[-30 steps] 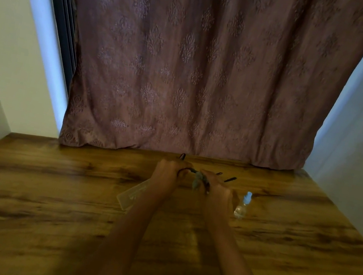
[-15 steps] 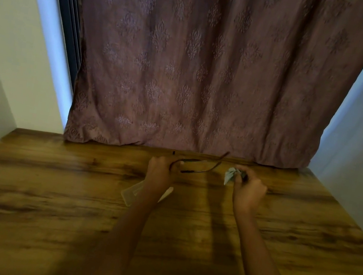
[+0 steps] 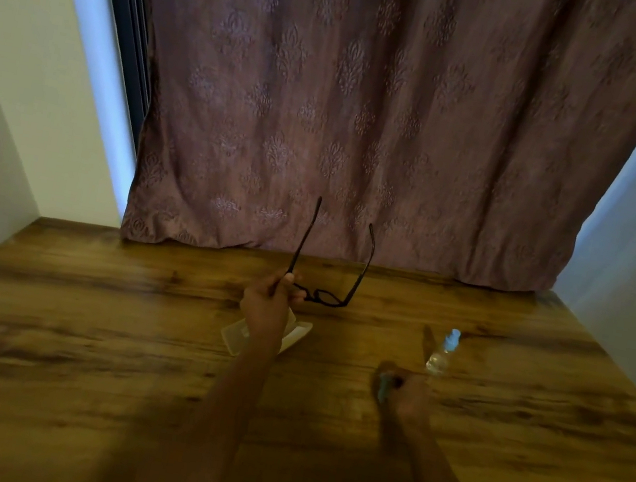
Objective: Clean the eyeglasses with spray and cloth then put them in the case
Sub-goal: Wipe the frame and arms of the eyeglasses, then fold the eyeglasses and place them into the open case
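My left hand (image 3: 269, 304) pinches the black-framed eyeglasses (image 3: 325, 296) by one end of the frame, above the table, with both temple arms pointing up toward the curtain. Under that hand lies the clear eyeglass case (image 3: 297, 335), partly hidden by my wrist. My right hand (image 3: 406, 392) is low over the table, to the right and nearer me, gripping the small pale blue-grey cloth (image 3: 384, 385); it is blurred. Just beyond my right hand stands the small clear spray bottle (image 3: 441, 354) with a light blue cap.
The wooden table (image 3: 76, 347) fills the lower view. A mauve patterned curtain (image 3: 374, 102) hangs at its far edge. Pale walls close in on the left and right sides.
My hands have parted. The left one has lifted the glasses so the temples point up. The right one has dropped toward me with the cloth, uncovering the spray bottle.
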